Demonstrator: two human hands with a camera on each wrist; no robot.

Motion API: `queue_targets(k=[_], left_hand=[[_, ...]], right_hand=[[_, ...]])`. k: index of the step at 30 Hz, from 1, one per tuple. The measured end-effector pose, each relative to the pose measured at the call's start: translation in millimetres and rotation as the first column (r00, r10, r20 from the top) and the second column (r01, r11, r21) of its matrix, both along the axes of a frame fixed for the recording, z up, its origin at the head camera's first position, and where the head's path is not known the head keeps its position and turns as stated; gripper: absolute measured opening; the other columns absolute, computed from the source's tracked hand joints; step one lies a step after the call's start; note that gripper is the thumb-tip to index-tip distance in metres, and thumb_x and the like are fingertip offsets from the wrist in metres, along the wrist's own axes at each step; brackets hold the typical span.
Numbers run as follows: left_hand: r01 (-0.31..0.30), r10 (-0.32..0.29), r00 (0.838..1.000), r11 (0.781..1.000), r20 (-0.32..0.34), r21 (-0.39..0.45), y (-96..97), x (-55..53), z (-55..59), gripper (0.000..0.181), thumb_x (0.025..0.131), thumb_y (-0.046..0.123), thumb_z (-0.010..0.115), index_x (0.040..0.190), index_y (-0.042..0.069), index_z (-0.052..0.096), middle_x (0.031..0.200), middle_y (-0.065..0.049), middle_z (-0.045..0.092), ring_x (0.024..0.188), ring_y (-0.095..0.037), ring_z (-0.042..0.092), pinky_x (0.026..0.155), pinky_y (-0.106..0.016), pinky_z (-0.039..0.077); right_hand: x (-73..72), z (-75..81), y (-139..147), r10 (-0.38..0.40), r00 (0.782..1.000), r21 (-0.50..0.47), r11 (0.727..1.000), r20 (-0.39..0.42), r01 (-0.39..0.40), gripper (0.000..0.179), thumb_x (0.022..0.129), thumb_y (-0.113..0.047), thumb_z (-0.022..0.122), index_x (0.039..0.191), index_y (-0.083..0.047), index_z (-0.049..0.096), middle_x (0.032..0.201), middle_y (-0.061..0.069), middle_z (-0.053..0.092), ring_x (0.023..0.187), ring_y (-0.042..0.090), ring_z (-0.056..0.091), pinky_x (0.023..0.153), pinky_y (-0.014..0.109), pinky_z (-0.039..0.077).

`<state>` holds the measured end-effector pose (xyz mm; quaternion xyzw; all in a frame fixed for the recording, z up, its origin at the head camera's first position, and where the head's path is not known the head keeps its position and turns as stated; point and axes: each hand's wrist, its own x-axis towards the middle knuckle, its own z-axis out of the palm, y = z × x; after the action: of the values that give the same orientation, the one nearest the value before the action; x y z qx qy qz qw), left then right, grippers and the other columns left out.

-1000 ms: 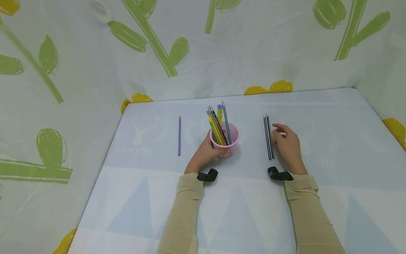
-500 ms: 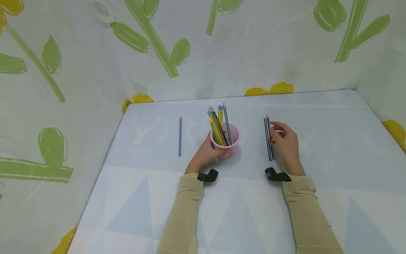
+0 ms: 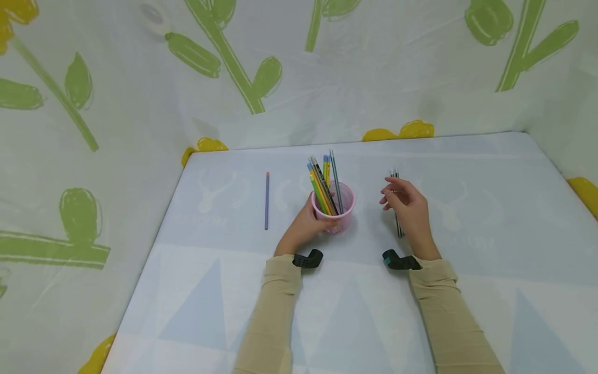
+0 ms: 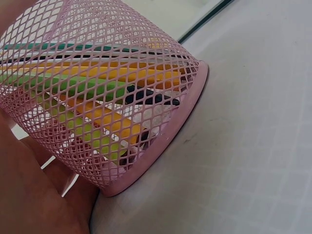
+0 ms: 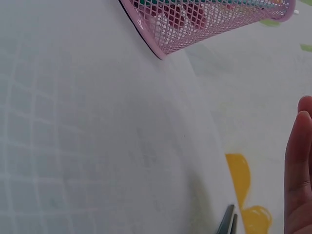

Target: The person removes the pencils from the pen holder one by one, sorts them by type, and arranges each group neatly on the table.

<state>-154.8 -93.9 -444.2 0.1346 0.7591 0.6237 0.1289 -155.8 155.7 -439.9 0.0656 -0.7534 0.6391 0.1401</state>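
Note:
My left hand [image 3: 306, 224] grips a pink mesh pencil cup [image 3: 347, 221] low on its near left side. Inside the cup lean several pencils [image 3: 322, 192] in green, orange, black and teal; their lower ends show through the mesh in the left wrist view. My right hand [image 3: 411, 210] hovers over two dark striped pencils [image 3: 399, 231] that lie side by side on the table, hiding their middle. Its fingers [image 5: 298, 170] are loosely extended with nothing between them. In the right wrist view the cup's mesh wall [image 5: 195, 24] appears at the top and the pencil ends [image 5: 228, 219] at the bottom.
A single purple pencil [image 3: 267, 202] with an orange tip lies left of the cup. The tabletop [image 3: 355, 322] has a pale blue triangle pattern. Behind it rises a white curtain [image 3: 327, 98] printed with green leaves and yellow flowers.
My right hand has shifted left from beside the two striped pencils to above them, covering part of them. My left hand stays round the cup, and the pencils keep their places.

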Motion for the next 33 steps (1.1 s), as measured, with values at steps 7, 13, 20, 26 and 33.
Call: queue_targets(k=[7, 13, 20, 26, 33], left_hand=[[0.002, -0.002, 1.000, 1.000, 0.003, 0.005, -0.1, 0.5, 0.9, 0.085, 0.066, 0.028, 0.078, 0.133, 0.030, 0.026, 0.125, 0.003, 0.044, 0.111, -0.015, 0.045, 0.091, -0.034, 0.039], [-0.006, 0.006, 1.000, 1.000, 0.027, -0.022, -0.3, 0.8, 1.0, 0.086, 0.066, 0.030, 0.079, 0.134, 0.030, 0.025, 0.126, 0.003, 0.043, 0.112, -0.015, 0.044, 0.092, -0.034, 0.039], [-0.021, 0.022, 0.999, 1.000, 0.032, -0.020, 0.0, 1.2, 1.2, 0.087, 0.066, 0.031, 0.079, 0.134, 0.029, 0.025, 0.127, 0.004, 0.042, 0.113, -0.014, 0.043, 0.093, -0.034, 0.037], [-0.020, 0.020, 1.000, 1.000, 0.016, -0.015, 0.5, 0.4, 0.4, 0.087, 0.065, 0.031, 0.079, 0.134, 0.028, 0.026, 0.126, 0.004, 0.043, 0.112, -0.014, 0.044, 0.093, -0.034, 0.038], [-0.030, 0.030, 0.999, 0.999, 0.018, -0.022, -0.2, 0.0, -0.5, 0.089, 0.064, 0.032, 0.079, 0.135, 0.029, 0.025, 0.127, 0.005, 0.043, 0.114, -0.014, 0.043, 0.096, -0.036, 0.034]], right_hand=[[7.1, 8.5, -10.6, 0.076, 0.997, -0.037, 0.997, 0.030, -0.075, 0.033, 0.089, -0.021, 0.055, 0.121, -0.015, 0.053, 0.097, 0.009, 0.058, 0.078, 0.020, 0.060, 0.065, 0.023, 0.050], [9.6, 9.8, -19.5, 0.147, 0.988, -0.053, 0.988, 0.035, -0.145, 0.036, 0.089, -0.018, 0.055, 0.124, -0.016, 0.050, 0.106, 0.011, 0.057, 0.089, 0.021, 0.059, 0.074, 0.024, 0.049], [8.5, 6.3, -28.1, 0.221, 0.975, -0.029, 0.975, 0.010, -0.221, 0.037, 0.089, -0.020, 0.054, 0.126, -0.018, 0.048, 0.118, 0.009, 0.053, 0.105, 0.021, 0.053, 0.086, 0.024, 0.043], [12.2, 10.1, -35.0, 0.294, 0.953, 0.005, 0.955, 0.071, -0.295, 0.043, 0.090, -0.022, 0.053, 0.131, -0.024, 0.042, 0.128, 0.002, 0.048, 0.117, 0.023, 0.045, 0.094, 0.034, 0.038], [24.6, 33.0, -45.1, 0.387, 0.915, -0.009, 0.922, 0.111, -0.388, 0.049, 0.090, -0.015, 0.052, 0.136, -0.013, 0.035, 0.137, 0.003, 0.038, 0.123, 0.022, 0.037, 0.097, 0.039, 0.033]])
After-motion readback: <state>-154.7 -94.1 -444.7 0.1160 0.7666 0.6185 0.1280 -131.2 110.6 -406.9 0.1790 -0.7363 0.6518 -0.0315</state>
